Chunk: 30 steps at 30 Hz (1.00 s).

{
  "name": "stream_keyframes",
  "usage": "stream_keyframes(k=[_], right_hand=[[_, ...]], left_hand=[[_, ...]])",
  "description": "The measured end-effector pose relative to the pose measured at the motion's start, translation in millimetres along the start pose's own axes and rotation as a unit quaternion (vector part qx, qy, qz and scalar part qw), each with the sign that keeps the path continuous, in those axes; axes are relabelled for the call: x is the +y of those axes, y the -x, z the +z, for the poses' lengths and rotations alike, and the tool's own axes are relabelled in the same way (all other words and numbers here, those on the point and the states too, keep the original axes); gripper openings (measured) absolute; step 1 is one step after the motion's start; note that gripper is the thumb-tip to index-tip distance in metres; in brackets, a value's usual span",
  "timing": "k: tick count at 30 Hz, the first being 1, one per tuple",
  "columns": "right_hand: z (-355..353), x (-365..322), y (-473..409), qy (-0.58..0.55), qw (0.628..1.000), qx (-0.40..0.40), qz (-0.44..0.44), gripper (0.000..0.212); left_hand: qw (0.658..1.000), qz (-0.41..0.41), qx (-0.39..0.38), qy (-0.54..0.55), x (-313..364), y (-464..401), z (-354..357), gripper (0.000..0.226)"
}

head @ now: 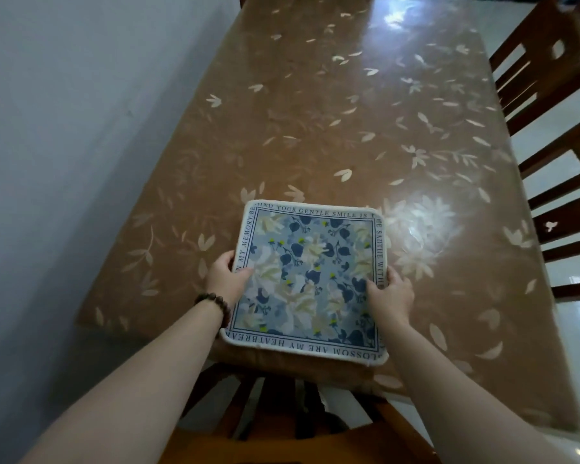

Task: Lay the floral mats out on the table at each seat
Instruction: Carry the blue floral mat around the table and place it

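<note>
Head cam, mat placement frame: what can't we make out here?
- Floral mat: one mat or a stack, top view hides the thickness; border text covered in places by the left hand and right hand.
- Chairs on the right: cut off by the frame edge.
- Near chair: seat hidden under the table and arms.

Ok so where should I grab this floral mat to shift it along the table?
Grip the floral mat at its left and right edges near the middle, coming in from both sides, as the left hand and right hand do. It is flat and floppy, so two opposite holds should keep it level.
</note>
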State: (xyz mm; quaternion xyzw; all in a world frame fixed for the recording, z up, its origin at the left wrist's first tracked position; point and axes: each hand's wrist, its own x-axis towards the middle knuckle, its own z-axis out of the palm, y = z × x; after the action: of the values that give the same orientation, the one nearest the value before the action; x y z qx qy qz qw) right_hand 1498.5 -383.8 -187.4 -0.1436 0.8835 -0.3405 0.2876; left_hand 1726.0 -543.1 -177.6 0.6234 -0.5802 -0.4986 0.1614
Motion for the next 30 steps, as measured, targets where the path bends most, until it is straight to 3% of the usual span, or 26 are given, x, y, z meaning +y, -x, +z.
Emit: stream_keyframes(k=[4, 9, 16, 21, 30], right_hand=[[1, -8, -3, 0.059, 0.998, 0.001, 0.018, 0.046], [1, -13, -3, 0.092, 0.995, -0.018, 0.039, 0.037], [18, -22, 7, 0.095, 0.994, -0.03, 0.037, 0.052], [23, -25, 9, 0.169, 0.985, -0.002, 0.019, 0.05], [13, -24, 6, 0.143, 0.99, 0.0, 0.019, 0.048]], left_hand=[[1.0, -0.002, -0.02, 0.006, -1, -6, -2, 0.02], [0.999, -0.005, -0.026, 0.042, -2, -8, -11, 0.038], [0.999, -0.021, -0.024, 0.039, -9, -15, -28, 0.045], [0.998, -0.029, -0.019, 0.048, -15, -22, -37, 0.045], [0.997, -0.039, -0.027, 0.056, -15, -25, -36, 0.05]])
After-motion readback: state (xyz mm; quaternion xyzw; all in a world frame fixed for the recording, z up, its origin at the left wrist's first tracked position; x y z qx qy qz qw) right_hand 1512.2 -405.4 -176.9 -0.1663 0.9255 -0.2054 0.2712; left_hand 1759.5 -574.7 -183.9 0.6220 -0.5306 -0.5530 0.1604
